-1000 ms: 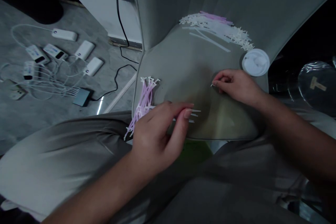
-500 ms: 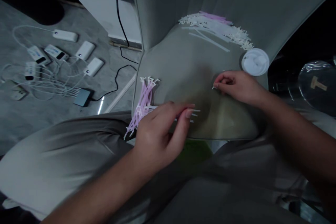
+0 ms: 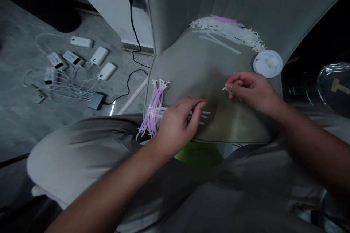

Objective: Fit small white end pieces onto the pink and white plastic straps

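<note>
My right hand (image 3: 247, 91) is closed in a pinch above the grey chair seat (image 3: 188, 65). A small white piece (image 3: 224, 88) sticks out from its thumb and index fingertips. My left hand (image 3: 182, 120) is also closed, thumb and index fingertips nearly together; what they hold, if anything, is too small to make out. Beneath that hand lie several thin whitish sticks (image 3: 205, 117), partly covered by it. Left of it is a crossed pile of purple sticks (image 3: 155, 103) with white end pieces.
Along the backrest lies a heap of white connectors and pale sticks (image 3: 225, 31), with purple sticks (image 3: 225, 19) behind. A round white container (image 3: 268, 63) with white contents stands at the seat's right edge. White power banks (image 3: 82, 42) and cables lie on the floor at left.
My left hand has risen slightly away from me, off the whitish sticks. My right hand stays about where it was, still pinching the small piece. The whole view has shifted a little.
</note>
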Demonstrator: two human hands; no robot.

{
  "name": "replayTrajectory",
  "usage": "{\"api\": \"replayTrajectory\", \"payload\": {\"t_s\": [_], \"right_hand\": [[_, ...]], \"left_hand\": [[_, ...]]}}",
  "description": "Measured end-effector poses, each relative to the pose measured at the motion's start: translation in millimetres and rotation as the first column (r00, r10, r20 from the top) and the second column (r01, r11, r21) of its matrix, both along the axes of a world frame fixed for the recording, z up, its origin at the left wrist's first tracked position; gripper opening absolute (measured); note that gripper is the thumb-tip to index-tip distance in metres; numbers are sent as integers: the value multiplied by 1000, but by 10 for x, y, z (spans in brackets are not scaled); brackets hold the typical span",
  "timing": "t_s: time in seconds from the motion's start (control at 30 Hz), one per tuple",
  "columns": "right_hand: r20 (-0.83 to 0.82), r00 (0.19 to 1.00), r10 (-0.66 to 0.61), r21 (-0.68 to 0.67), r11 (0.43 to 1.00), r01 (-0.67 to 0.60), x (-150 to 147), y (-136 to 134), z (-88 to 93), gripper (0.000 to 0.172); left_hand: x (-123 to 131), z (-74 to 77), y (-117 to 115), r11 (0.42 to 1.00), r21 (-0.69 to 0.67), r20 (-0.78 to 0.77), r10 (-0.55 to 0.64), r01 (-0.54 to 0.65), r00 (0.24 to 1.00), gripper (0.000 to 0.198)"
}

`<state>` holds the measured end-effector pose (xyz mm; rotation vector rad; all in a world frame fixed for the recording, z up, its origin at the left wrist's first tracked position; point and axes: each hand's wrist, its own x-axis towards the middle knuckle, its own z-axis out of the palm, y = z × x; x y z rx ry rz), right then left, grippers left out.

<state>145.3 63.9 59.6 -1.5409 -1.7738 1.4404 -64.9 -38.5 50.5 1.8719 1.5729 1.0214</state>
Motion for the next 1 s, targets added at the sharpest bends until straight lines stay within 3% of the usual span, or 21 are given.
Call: {"api": "replayTrajectory", "payload": {"t_s": [0.17,0.4,0.63,0.73,0.83,0.9,1.0], "right_hand": [[-321,942,-100,-71,994,81,-153,-395,70,8],[-400,913,-77,-84,995,47,-155,-592,166,10],[-349,937,-22,-56,998,2,-99,-623,173,15],[-221,974,56,62,997,-43,-44,-631,163,15],[-4,987,159,237,959,-153,3,-623,164,18],[76,972,223,264,936,-235,17,-608,174,23],[69,964,256,221,939,-265,16,-584,198,31]], "left_hand": [[103,26,5,999,17,10,-50,50,999,18],[207,68,-4,992,94,9,-82,81,997,15],[263,79,4,992,73,-4,-100,100,995,13],[285,73,2,991,74,-4,-109,109,994,12],[299,56,3,986,90,-20,-140,142,990,12],[302,36,6,981,102,-36,-162,165,986,12],[297,4,9,977,107,-55,-177,182,983,13]]}}
